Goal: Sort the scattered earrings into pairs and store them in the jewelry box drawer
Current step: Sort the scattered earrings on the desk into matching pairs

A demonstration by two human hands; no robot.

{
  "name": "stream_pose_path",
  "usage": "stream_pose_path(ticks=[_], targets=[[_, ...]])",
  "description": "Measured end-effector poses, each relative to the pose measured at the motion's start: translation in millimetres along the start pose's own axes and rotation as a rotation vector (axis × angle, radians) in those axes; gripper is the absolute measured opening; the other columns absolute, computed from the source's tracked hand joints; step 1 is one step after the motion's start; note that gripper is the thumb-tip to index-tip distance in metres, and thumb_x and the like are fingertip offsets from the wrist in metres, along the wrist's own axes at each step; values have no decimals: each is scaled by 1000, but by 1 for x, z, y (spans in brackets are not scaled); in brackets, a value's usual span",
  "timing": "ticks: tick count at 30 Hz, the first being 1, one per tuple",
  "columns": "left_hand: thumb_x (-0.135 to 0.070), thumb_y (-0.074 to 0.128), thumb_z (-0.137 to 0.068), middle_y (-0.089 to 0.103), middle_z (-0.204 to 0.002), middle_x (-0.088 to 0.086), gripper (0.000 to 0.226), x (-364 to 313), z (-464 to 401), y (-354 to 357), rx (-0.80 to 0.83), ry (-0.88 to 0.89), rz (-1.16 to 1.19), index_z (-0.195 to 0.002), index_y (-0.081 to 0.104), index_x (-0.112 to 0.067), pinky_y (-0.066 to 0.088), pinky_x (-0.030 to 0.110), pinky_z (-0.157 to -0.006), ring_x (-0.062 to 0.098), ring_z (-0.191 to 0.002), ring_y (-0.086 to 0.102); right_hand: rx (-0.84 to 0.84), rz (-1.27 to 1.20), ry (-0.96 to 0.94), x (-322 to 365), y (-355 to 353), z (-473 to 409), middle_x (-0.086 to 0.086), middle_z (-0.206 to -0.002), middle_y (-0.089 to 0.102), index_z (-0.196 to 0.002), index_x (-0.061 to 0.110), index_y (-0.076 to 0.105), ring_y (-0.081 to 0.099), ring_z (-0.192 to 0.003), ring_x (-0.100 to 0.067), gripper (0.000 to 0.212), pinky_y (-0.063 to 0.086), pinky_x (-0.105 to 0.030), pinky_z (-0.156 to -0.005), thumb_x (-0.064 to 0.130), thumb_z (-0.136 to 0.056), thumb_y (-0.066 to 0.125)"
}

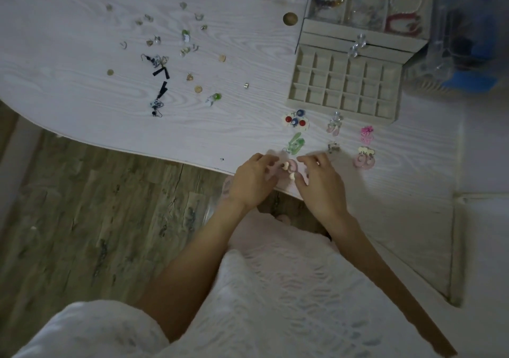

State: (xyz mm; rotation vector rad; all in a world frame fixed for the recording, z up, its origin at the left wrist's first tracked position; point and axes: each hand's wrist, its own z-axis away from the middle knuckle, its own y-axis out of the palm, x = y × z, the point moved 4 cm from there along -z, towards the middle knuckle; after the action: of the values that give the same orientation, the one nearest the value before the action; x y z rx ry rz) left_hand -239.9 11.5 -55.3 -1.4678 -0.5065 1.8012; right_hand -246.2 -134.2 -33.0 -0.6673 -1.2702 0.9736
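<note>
A pair of pink hoop earrings with cream beads [290,169] lies at the table's near edge between my hands. My left hand [253,181] curls its fingers at the pair's left side. From the right, my right hand [322,184] does the same, its thumb by the lower bead. Sorted pairs lie just beyond: red-and-blue [296,120], green [296,142], clear-pink [334,124], bright pink [367,134], pale pink discs [364,159] and a small dark pair [333,147]. The beige jewelry box drawer [344,111] is pulled out, its grid compartments bare.
Several loose earrings are scattered over the white table's left half [165,54], among them two black tassel ones [159,87]. The jewelry box top tray [369,2] holds bracelets. A clear container [468,40] stands at the far right. Wood floor shows below the table edge.
</note>
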Motion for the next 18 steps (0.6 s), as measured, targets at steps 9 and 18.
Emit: stream_pose_path(ticks=[9,18], targets=[[-22,57,-90,70,-94,-1,18,90,-7,-127,-286,28,-56,-106,67,-22,47,29,-74,16,-89,61,101,98,-348,91,-1,-75,-5,-108,66,-115,14,62,58,-101,-24,25,46,-32,-82,17,-93,51],[-11,58,-87,58,-115,16,33,133,-112,-155,-196,16,-42,-119,57,-6,48,36,-82,31,-96,60,10,-60,-79,142,36,-206,-9,-116,61,-116,11,61,57,-106,-24,29,47,-35,-90,8,-89,51]])
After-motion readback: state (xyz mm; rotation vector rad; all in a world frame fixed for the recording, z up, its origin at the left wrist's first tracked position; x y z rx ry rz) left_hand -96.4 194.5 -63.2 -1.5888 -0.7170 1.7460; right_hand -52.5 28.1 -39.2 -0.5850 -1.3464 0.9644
